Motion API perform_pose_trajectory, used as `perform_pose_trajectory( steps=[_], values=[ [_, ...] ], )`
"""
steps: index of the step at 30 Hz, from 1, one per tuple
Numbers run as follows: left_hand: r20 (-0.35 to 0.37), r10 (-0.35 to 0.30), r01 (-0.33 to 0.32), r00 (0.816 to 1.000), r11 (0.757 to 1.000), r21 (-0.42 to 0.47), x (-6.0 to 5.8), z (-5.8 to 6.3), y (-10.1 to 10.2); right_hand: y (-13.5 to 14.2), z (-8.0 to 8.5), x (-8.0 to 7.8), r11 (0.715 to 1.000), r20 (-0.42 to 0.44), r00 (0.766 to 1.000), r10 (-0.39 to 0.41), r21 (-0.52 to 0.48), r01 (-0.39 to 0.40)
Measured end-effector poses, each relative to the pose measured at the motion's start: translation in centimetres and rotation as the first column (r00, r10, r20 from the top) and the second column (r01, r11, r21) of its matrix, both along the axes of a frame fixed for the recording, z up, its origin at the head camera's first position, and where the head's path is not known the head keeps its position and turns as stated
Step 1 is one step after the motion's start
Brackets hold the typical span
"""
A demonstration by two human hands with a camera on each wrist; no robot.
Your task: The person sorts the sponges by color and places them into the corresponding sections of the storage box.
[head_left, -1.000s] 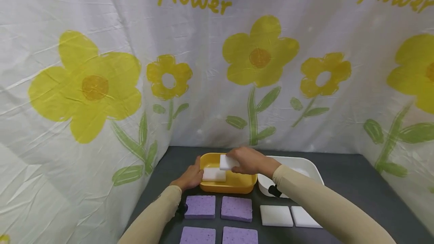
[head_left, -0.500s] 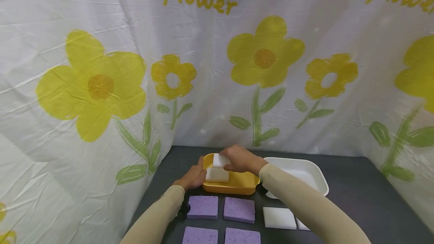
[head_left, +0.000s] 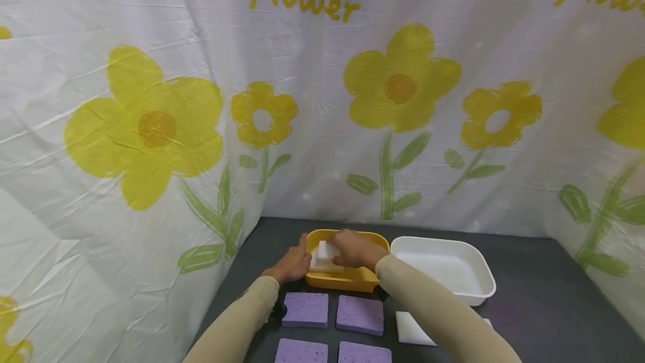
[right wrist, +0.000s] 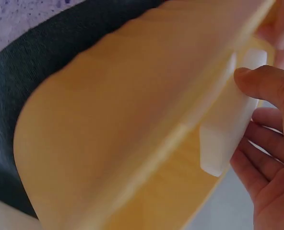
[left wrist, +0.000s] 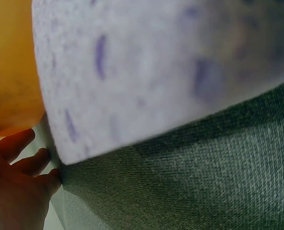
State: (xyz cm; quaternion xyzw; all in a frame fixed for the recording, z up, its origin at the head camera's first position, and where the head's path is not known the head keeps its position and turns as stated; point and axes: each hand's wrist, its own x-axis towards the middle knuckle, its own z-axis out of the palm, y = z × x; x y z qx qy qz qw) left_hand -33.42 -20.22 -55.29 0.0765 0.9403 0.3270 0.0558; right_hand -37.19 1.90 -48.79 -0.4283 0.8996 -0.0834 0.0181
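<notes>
Four purple sponges (head_left: pixel 305 308) and a white tray (head_left: pixel 448 266) on a dark tabletop (head_left: pixel 539 301) before a flower-patterned white curtain (head_left: pixel 317 60).

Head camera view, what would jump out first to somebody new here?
Probably the large yellow flowers on the white backdrop, filling most of the picture. Next, below them, the right hand pinching a white block at the yellow tray, with the left hand at its left end. Four purple sponges lie on the near side.

White block (right wrist: pixel 223 127), yellow tray (head_left: pixel 342 282), yellow-flowered curtain (head_left: pixel 322 99)
</notes>
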Motion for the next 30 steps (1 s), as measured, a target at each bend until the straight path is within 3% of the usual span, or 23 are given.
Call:
perform_pose_trajectory(
  steps=[20, 30],
  values=[
    [0.028, 0.0, 0.0, 1.0, 1.0, 0.028, 0.0, -0.5, 0.4, -1.5, -2.5, 0.6, 1.0, 0.014, 1.0, 0.013, -0.006, -0.013],
    [-0.001, 0.012, -0.012, 1.0, 1.0, 0.021, -0.1, -0.3, 0.1, -0.9, -1.8, 0.6, 0.996, -0.022, 0.998, 0.058, -0.071, -0.059]
  ],
)
